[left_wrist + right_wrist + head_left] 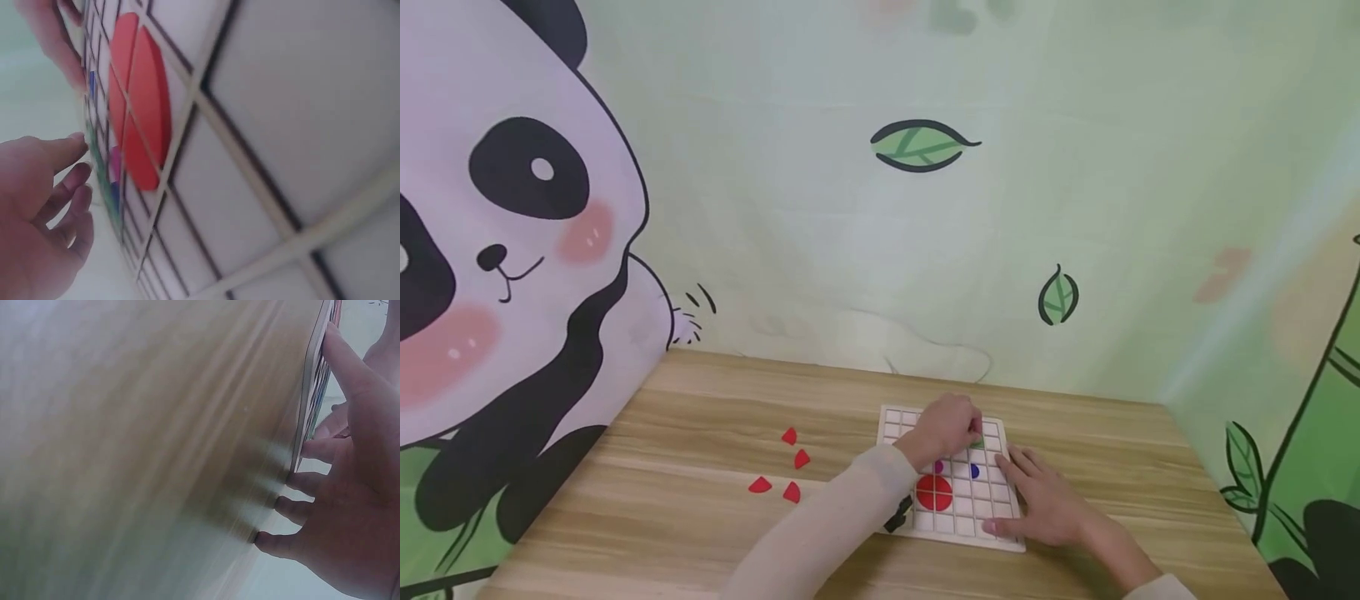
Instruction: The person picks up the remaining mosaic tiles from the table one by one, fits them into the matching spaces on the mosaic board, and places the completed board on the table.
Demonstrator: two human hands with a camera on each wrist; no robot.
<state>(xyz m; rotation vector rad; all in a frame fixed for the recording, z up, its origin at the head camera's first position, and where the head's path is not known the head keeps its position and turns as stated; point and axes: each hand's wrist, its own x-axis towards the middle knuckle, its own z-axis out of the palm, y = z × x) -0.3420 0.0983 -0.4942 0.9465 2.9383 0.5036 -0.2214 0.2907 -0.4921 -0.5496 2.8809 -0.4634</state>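
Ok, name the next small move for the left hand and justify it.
Probably a light press by the left hand on the green shape: its fingertips are right by it at the gridded board, and the right hand rests along the board's right edge, which should help steady it. Whether the shape already lies flush, I can't tell.

From here I see a wood-grain counter (715, 392) against a pale green wall (775, 208) printed with a large panda (512, 236) and leaves (917, 146).
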